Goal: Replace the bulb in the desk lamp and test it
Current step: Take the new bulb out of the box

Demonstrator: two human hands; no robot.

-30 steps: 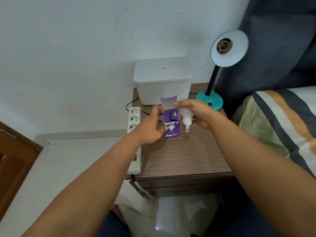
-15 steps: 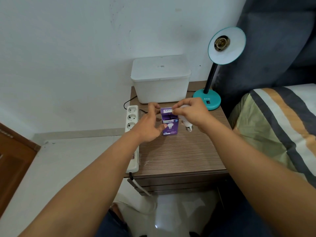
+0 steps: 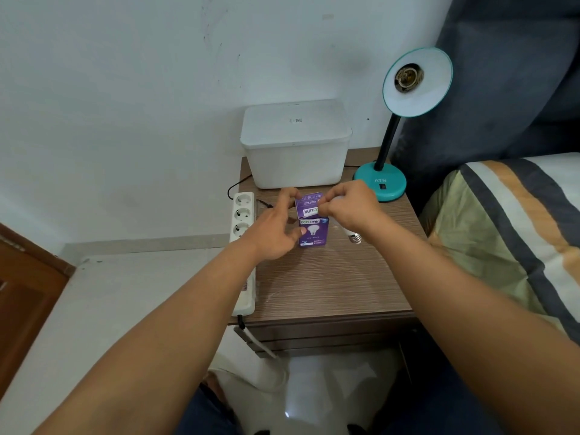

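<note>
A purple bulb box (image 3: 313, 231) stands upright on the wooden nightstand (image 3: 329, 284). My left hand (image 3: 273, 229) steadies its left side with thumb and fingers. My right hand (image 3: 348, 208) holds a white bulb (image 3: 353, 235) in the palm, its screw base pointing down and right, while its fingertips press the box's top flap. The teal desk lamp (image 3: 381, 183) stands at the back right; its shade (image 3: 419, 81) faces me with an empty socket (image 3: 408, 77).
A white lidded container (image 3: 296, 142) sits at the back of the nightstand. A white power strip (image 3: 243, 237) lies along its left edge. A bed with a striped cover (image 3: 518, 227) is at the right, a dark headboard behind the lamp.
The box's top flap, upright a second ago, has been folded down onto the box by my right hand. Both hands have sunk lower toward the nightstand.
</note>
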